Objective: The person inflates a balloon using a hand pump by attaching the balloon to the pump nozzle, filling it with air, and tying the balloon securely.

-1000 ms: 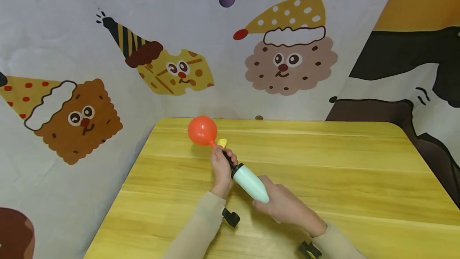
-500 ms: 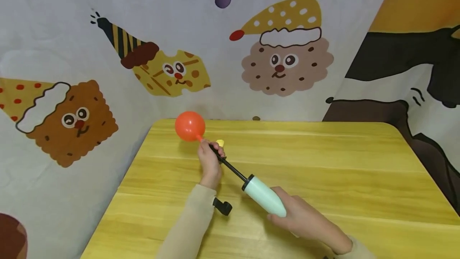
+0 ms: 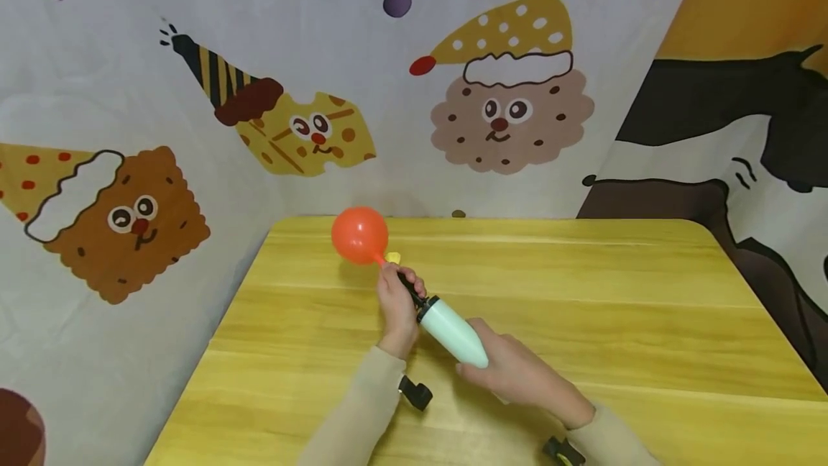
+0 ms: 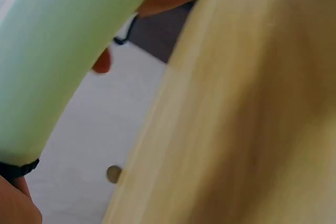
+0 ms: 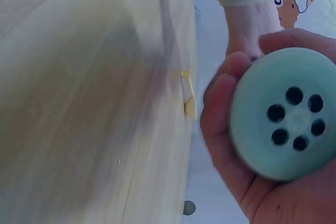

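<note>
A small inflated red balloon [image 3: 359,235] sits on the front end of a mint-green hand balloon pump [image 3: 453,333] in the head view. My left hand [image 3: 397,306] grips the pump's black front part, fingers curled close behind the balloon's neck. Around the rear of the green barrel curls my right hand [image 3: 517,372]. The barrel stands close against its black front part, little of the rod showing. In the left wrist view the green barrel [image 4: 68,56] fills the upper left. The right wrist view faces the pump's round end [image 5: 299,153], which has several holes, with right-hand fingers around it.
A limp yellow balloon [image 5: 190,106] lies on the wooden table [image 3: 614,336] beyond the left hand. A cloth with cartoon figures [image 3: 336,13] hangs behind the table and along its left side. Black wrist-worn devices [image 3: 416,393] are on both sleeves.
Half a second ago the barrel was drawn back with the black rod exposed; now the two hands are closer and the rod is mostly covered. The balloon swung left, then back right.
</note>
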### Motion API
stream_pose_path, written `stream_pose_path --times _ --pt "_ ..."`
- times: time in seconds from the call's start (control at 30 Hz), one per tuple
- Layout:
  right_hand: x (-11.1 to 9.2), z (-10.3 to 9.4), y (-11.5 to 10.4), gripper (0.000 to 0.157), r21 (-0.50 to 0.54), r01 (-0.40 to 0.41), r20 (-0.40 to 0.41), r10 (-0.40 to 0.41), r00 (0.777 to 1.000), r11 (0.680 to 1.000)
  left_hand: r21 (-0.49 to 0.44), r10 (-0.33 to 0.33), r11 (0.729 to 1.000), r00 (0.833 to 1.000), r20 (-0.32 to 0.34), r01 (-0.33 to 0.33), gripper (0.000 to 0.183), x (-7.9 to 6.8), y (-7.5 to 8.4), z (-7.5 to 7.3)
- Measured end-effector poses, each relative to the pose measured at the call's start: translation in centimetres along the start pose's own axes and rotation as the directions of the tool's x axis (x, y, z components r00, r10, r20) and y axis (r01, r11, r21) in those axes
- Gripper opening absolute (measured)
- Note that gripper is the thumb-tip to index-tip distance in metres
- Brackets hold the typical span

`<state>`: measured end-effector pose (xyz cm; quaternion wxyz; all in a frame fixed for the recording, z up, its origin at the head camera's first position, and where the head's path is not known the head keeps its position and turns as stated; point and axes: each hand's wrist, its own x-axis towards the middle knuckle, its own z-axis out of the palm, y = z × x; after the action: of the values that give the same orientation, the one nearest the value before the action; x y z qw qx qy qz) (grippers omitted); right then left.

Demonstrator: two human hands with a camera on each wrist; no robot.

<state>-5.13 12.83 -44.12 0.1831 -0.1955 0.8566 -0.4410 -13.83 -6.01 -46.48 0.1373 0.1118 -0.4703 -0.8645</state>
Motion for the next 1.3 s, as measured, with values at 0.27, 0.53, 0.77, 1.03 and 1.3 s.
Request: stream_pose_path --times 0.27,0.53,0.77,1.03,1.3 --pt "-2.0 -1.1 0.0 0.067 0.016 0.006 0.032 -0.006 0.999 1.000 -0.074 0.049 0.996 0.998 -0.034 -0.052 0.035 3.2 2.9 -1.0" --pt "-2.0 -0.5 0.3 0.063 0.016 0.081 0.031 -0.082 0.996 0.997 -0.071 0.072 0.995 0.996 -0.057 -0.076 0.032 2.9 3.0 -1.5" --pt "0.0 0.7 0.3 0.065 -0.014 0.049 -0.007 -0.049 0.999 0.999 -0.025 0.009 1.000 1.000 0.006 -0.009 0.033 0.5 0.8 -0.7" --pt "0.5 0.0 -0.4 0.070 0.028 0.006 0.006 -0.007 1.000 1.000 -0.053 0.002 0.999 1.000 0.008 -0.001 0.035 1.4 1.3 0.0" --pt "-1.9 -1.6 0.1 0.069 0.017 -0.016 0.057 0.015 0.998 1.000 -0.100 0.038 0.994 0.997 -0.065 -0.045 0.036 4.8 3.2 -1.2"
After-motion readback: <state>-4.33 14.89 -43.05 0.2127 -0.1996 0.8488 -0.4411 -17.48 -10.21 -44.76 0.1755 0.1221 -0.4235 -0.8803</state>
